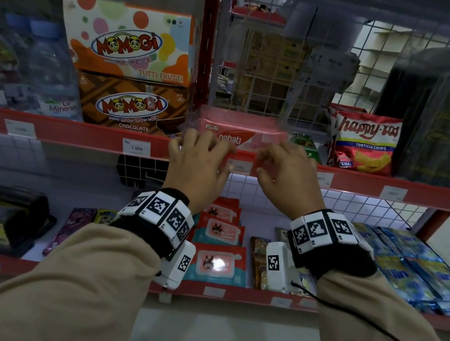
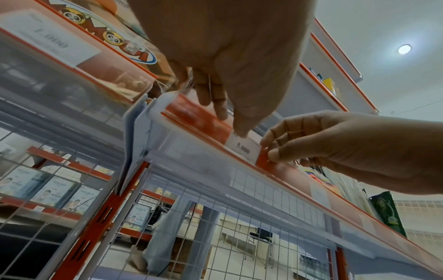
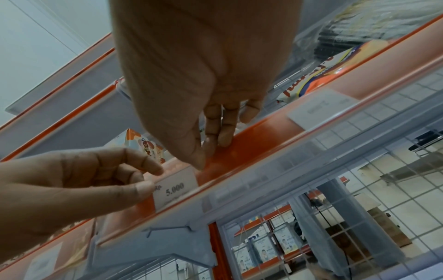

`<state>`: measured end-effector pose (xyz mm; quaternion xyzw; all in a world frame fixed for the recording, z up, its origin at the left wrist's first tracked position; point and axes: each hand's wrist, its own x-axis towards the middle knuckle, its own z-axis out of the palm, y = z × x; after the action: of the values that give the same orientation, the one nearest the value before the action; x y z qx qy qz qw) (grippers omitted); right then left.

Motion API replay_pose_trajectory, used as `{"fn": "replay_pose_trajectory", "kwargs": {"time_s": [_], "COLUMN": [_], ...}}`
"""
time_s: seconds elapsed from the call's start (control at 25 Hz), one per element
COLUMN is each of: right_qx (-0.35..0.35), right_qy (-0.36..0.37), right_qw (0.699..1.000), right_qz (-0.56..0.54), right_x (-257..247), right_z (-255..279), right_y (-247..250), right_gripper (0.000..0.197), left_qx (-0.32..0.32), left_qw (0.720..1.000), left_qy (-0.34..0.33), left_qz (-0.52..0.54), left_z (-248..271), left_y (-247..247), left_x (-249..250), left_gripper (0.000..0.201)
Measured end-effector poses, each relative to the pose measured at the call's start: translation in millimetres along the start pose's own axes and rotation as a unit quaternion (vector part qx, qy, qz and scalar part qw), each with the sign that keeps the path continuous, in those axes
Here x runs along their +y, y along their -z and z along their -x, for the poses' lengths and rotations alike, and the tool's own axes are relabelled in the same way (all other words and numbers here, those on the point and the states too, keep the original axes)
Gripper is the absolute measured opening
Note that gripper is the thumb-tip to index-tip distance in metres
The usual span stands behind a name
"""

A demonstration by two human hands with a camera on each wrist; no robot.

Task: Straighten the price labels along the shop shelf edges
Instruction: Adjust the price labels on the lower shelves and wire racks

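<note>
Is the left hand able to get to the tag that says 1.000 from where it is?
Probably yes. The 1.000 label sits on the same red shelf edge, just beside the left hand. Nothing lies between them, though that hand is now touching the 5.000 label with its fingers.
</note>
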<state>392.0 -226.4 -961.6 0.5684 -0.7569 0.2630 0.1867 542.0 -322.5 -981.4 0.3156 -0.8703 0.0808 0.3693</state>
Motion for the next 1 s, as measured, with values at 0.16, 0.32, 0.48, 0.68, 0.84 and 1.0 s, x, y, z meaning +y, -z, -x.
{"fn": "replay_pose_trajectory", "kwargs": {"time_s": [0.16, 0.32, 0.48, 0.68, 0.84, 1.0], "right_qx": [0.009, 0.028, 0.037, 0.035, 0.031, 0.008], "right_qy": [0.002, -0.005, -0.015, -0.004, 0.002, -0.006], "right_qw": [0.998, 0.994, 0.996, 0.998, 0.998, 0.999], "right_qz": [0.062, 0.109, 0.08, 0.049, 0.047, 0.052], "right_x": [18, 44, 75, 88, 92, 88], "right_z": [8, 18, 24, 25, 24, 22], "right_y": [10, 23, 36, 37, 37, 35], "right_gripper": [0.024, 0.025, 0.021, 0.022, 0.023, 0.027], "left_qx": [-0.022, -0.063, -0.065, -0.078, -0.077, -0.067], "left_qw": [0.998, 0.993, 0.991, 0.99, 0.991, 0.992], "left_qy": [-0.045, -0.09, -0.11, -0.12, -0.113, -0.111], "left_qz": [-0.03, -0.047, -0.038, -0.011, 0.012, 0.009], "left_z": [-1, -13, -25, -30, -29, -26], "left_y": [0, -7, -18, -30, -33, -34], "left_x": [20, 54, 87, 107, 108, 108], "left_gripper": [0.042, 0.047, 0.045, 0.046, 0.05, 0.048]}}
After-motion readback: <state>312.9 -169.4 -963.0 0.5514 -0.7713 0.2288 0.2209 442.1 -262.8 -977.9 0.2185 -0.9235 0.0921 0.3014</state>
